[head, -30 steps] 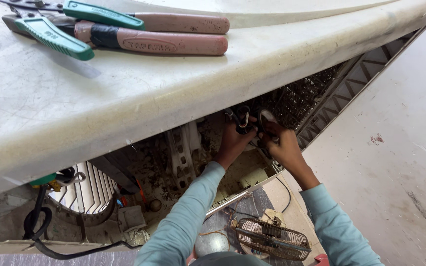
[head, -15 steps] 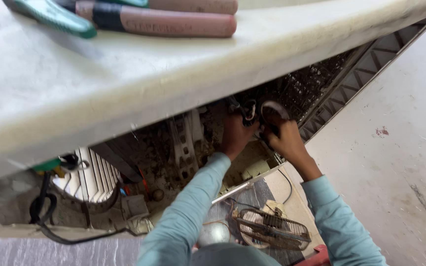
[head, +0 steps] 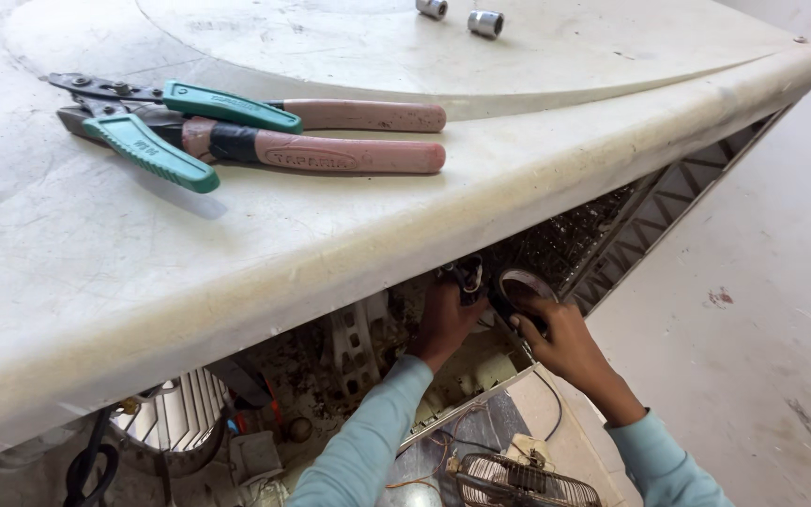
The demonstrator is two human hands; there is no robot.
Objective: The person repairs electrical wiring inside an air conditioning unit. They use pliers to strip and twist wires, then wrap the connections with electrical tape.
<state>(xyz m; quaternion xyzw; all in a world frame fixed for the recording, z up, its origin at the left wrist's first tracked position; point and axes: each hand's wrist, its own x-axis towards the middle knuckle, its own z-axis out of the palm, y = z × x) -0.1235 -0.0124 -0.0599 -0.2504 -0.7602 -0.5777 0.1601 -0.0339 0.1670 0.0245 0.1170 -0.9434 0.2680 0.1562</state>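
While both hands are stuck inside the open cooler body [head: 349,357], the left hand [head: 443,324] pinches a black wire bundle [head: 469,277] and the right hand [head: 560,340] grips a tape roll [head: 521,286], with pliers [head: 237,136] lying up top.

Soft, even daylight fell on the white cooler top [head: 349,216], which looked bright without harsh glare. The pliers [head: 237,131] on it cast short, faint shadows. Below the top's rim the interior was dim. Focus was sharp, with slight wide-angle bending at the edges.
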